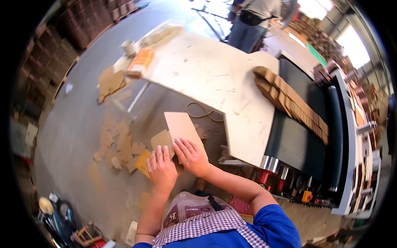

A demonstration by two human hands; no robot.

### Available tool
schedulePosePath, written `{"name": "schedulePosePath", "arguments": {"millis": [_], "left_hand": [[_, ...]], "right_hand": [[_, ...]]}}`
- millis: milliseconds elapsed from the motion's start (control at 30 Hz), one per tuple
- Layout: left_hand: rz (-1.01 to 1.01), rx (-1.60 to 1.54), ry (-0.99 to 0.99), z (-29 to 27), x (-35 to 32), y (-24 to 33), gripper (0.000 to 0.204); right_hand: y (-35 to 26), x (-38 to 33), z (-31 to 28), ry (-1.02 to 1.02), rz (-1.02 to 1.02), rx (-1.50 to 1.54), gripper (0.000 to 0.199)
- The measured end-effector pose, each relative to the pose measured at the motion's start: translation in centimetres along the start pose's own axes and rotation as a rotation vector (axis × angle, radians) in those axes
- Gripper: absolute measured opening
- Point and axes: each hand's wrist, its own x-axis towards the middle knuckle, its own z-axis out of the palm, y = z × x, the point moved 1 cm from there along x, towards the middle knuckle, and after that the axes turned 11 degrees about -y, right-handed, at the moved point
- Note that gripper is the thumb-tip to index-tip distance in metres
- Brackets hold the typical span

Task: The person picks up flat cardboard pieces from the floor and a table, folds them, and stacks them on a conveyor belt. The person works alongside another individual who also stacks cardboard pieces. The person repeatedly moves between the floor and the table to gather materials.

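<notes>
A flat, pale tan piece of cardboard is in front of my body, beyond the near edge of the table. My right hand grips its lower end, fingers laid across the upper face and the thumb out of sight. My left hand is just beside it, fingers stretched out and back of the hand up. Its fingertips overlap a browner cardboard piece; whether they touch it I cannot tell.
A white table stretches ahead, with an orange box at its far left. To the right, overlapping cardboard pieces lie on a dark conveyor belt. Cardboard scraps litter the floor. A person stands beyond the table.
</notes>
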Motion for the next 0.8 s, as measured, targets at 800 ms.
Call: {"name": "schedulePosePath", "arguments": {"millis": [800], "left_hand": [[0.665,-0.240,0.055,19.6,35.1,11.5,0.034]], "right_hand": [[28.9,3.0,11.6,-0.136,0.669,-0.033,0.066]]}}
